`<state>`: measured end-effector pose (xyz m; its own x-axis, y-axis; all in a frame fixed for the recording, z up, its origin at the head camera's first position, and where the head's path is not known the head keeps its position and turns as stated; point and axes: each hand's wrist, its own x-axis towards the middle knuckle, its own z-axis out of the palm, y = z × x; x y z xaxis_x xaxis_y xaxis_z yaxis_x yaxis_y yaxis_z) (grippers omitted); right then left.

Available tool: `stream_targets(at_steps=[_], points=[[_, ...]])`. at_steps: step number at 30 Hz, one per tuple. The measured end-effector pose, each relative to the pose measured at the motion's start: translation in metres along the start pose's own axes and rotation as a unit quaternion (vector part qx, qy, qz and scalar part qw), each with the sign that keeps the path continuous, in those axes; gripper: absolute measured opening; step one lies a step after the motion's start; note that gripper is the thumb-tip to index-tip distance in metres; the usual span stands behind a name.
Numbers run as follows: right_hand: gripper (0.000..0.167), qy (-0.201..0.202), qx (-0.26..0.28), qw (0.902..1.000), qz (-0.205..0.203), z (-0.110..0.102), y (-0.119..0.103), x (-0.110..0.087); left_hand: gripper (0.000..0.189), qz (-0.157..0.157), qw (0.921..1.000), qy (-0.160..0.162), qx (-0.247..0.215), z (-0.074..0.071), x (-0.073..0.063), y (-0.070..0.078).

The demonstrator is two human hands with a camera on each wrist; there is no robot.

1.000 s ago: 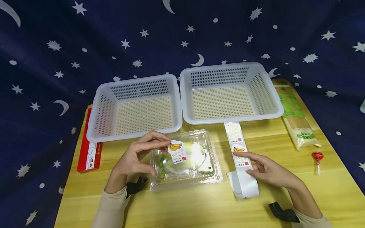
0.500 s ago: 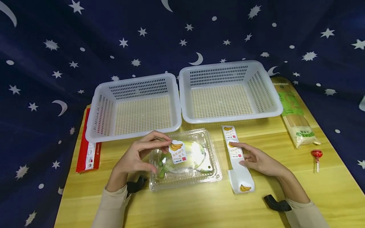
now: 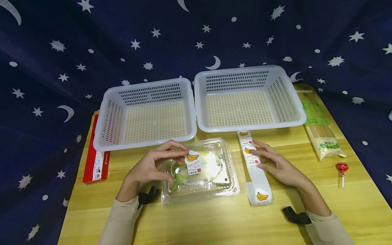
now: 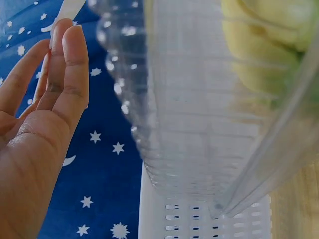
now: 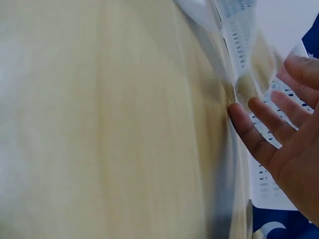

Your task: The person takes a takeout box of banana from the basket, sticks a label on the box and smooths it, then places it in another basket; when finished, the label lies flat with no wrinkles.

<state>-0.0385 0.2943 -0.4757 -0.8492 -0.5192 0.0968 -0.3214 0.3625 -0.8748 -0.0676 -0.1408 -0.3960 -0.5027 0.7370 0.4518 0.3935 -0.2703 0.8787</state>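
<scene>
Between thumb and fingertips my left hand [image 3: 153, 165] pinches a white sticker [image 3: 193, 162] printed with bananas, above a clear plastic clamshell box [image 3: 202, 194]. Yellow-green produce [image 4: 259, 55] shows through the box wall; its kind is blurred. To the right, my right hand [image 3: 278, 165] holds a strip of banana stickers [image 3: 251, 157] near its upper part, with fingers spread at the strip's edge. The strip's lower end folds over on the table. In the left wrist view my left hand [image 4: 45, 99] is raised beside the box, its fingertips on the sticker's edge.
Two white perforated baskets [image 3: 144, 143] [image 3: 251, 127] stand side by side at the back. A red packet [image 3: 96, 163] lies at the left, partly under a basket. At right lie a long bag of dried sticks [image 3: 318, 126] and a red lollipop [image 3: 342, 167].
My right hand has shifted left and back with the strip, and another banana sticker shows on its lower fold. A further right finger now stretches out. The left hand has barely moved.
</scene>
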Motion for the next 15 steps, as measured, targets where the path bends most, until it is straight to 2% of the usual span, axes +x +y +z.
stream_targets(at_steps=[4,9,13,15], points=[[0.044,-0.005,0.002,0.9998,-0.019,0.000,0.000,0.002,0.066,-0.024,0.9996,-0.010,-0.008,0.002,0.000,-0.002],[0.043,0.014,-0.019,0.9994,-0.025,0.000,-0.005,0.003,0.067,-0.036,0.9989,-0.022,-0.020,0.003,0.000,-0.003],[0.047,0.025,-0.042,0.9987,-0.016,0.002,-0.015,0.006,0.066,-0.041,0.9984,-0.027,-0.029,0.003,0.000,-0.005],[0.050,0.024,-0.044,0.9985,-0.025,0.003,-0.021,0.008,0.066,-0.046,0.9979,-0.031,-0.035,0.003,0.000,-0.005]])
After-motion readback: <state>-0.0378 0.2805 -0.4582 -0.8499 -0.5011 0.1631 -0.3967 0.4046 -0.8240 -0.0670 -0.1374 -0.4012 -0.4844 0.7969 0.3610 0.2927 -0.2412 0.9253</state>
